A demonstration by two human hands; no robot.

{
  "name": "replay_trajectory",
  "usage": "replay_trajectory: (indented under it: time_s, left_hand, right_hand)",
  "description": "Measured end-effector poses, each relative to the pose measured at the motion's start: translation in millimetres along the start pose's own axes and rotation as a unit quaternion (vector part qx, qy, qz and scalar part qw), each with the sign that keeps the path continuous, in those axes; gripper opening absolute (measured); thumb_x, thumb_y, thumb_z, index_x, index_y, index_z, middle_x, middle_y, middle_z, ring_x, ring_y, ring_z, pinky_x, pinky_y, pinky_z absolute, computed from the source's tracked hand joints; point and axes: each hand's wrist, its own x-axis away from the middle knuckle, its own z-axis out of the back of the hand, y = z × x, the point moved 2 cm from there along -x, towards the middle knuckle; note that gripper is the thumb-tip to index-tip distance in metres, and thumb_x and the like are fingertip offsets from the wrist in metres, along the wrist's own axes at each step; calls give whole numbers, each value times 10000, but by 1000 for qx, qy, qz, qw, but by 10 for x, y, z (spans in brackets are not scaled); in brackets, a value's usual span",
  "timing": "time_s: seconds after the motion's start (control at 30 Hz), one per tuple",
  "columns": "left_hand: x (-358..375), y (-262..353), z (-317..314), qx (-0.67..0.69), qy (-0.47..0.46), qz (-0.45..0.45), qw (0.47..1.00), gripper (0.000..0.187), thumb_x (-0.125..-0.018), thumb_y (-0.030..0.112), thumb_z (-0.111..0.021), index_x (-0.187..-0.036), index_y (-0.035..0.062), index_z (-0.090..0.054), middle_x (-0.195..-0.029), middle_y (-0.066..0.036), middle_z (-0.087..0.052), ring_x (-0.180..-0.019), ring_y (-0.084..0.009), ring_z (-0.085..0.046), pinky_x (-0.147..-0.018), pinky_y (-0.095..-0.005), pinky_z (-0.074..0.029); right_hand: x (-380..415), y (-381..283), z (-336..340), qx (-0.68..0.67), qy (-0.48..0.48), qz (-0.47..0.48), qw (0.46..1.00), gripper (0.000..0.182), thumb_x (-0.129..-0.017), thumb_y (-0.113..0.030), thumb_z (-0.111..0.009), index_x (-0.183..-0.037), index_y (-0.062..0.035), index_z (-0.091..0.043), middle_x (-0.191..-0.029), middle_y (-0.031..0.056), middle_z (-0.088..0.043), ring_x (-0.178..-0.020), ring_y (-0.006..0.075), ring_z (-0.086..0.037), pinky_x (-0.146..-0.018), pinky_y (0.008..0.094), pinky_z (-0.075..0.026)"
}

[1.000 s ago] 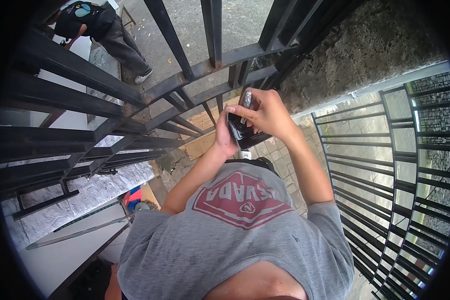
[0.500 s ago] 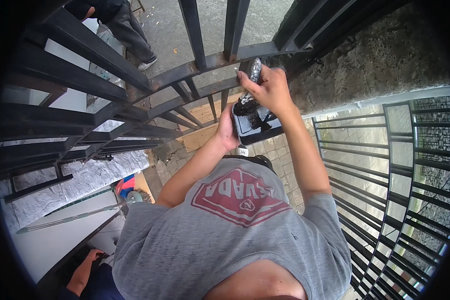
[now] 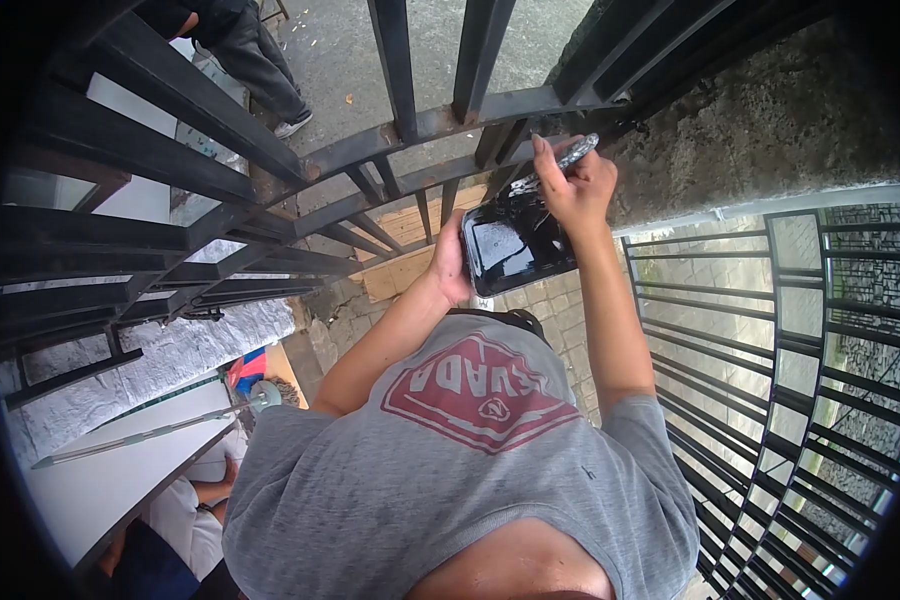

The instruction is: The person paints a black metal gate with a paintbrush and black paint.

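My right hand is clenched around the paint-crusted handle of a brush, whose long axis runs from the handle end up beyond my knuckles down toward the bristles below my fingertips, pointing into the tray; my left hand grasps that black tray from its near edge, thumb over the rim, holding it just under the brush; I judge the step in hand to be loading the bristles with black paint; the next move calls, I think, for lifting the brush clear without dripping and turning its tip toward the gate bars just beyond my fingers, keeping the tray level beneath.
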Motion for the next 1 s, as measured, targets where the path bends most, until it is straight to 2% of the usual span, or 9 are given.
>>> replay_trajectory:
  time_s: [0.07, 0.1, 0.2, 0.33, 0.5, 0.6, 0.63, 0.77, 1.0]
  left_hand:
    - [0, 8, 19, 13, -13, -3, 1000, 710, -1016, 650, -351, -1367, 115, -661, -1303, -130, -709, -1171, -319, -683, -1051, -504, -520]
    - [3, 22, 30, 15, -16, -3, 1000, 716, -1011, 656, -355, -1370, 115, -659, -1307, -132, -706, -1179, -320, -679, -1055, -510, -516]
    - [7, 77, 46, 11, -22, -4, 1000, 735, -998, 674, -364, -1380, 117, -655, -1316, -136, -701, -1200, -321, -668, -1066, -522, -507]
    - [4, 98, 23, -1, -29, -8, 1000, 754, -986, 686, -376, -1395, 112, -644, -1335, -142, -691, -1203, -330, -666, -1070, -524, -508]
    - [38, 115, -71, -1, -24, -4, 1000, 771, -982, 679, -377, -1418, 94, -625, -1346, -167, -681, -1203, -342, -669, -1071, -507, -518]
    - [3, 148, -69, -14, -17, 6, 1000, 795, -980, 691, -364, -1423, 83, -620, -1352, -177, -677, -1218, -344, -666, -1071, -520, -519]
    - [13, 141, -70, -15, -9, 12, 1000, 798, -980, 694, -363, -1420, 81, -622, -1347, -175, -680, -1214, -344, -668, -1069, -520, -520]
    - [-26, 113, 65, -29, -15, 45, 998, 776, -982, 688, -379, -1390, 84, -646, -1312, -158, -703, -1186, -335, -684, -1059, -516, -524]
    - [41, 104, -51, -3, -65, 55, 996, 759, -1011, 674, -350, -1427, 95, -610, -1325, -148, -698, -1186, -336, -685, -1046, -539, -526]
  right_hand:
    - [10, -11, 104, 8, 13, 11, 1000, 324, -921, -171, -828, -703, -36, -630, -528, -14, -540, -505, 36, -456, -490, 233, -379]
    - [49, 53, 163, 20, 19, -9, 1000, 246, -887, -134, -844, -749, -45, -661, -563, 35, -610, -450, 74, -537, -468, 242, -401]
    - [154, 102, 359, -48, 47, -118, 991, 293, -919, -152, -829, -726, -51, -633, -560, -3, -621, -481, 43, -556, -467, 214, -403]
    - [237, -209, 474, -163, -48, -204, 964, 240, -971, -157, -762, -811, -11, -656, -609, 20, -658, -509, 70, -628, -478, 233, -474]
    - [216, -321, 593, -54, -304, -200, 930, 212, -944, -192, -778, -991, 8, -724, -663, 118, -671, -546, 123, -628, -533, 285, -490]
    - [77, -447, 650, -87, -387, -147, 906, 248, -936, -205, -797, -1031, 17, -743, -701, 140, -688, -569, 139, -617, -552, 292, -492]
    - [16, -455, 632, -95, -393, -95, 910, 283, -931, -217, -803, -1059, 29, -747, -734, 155, -698, -605, 140, -650, -567, 291, -502]
    - [-149, -244, 521, -116, -424, -194, 877, 270, -941, -201, -796, -1033, 47, -742, -737, 118, -711, -648, 122, -657, -591, 283, -520]
    - [-373, -110, 504, -115, -418, -136, 891, 218, -950, -168, -784, -974, 40, -724, -688, 79, -668, -600, 124, -596, -569, 287, -489]
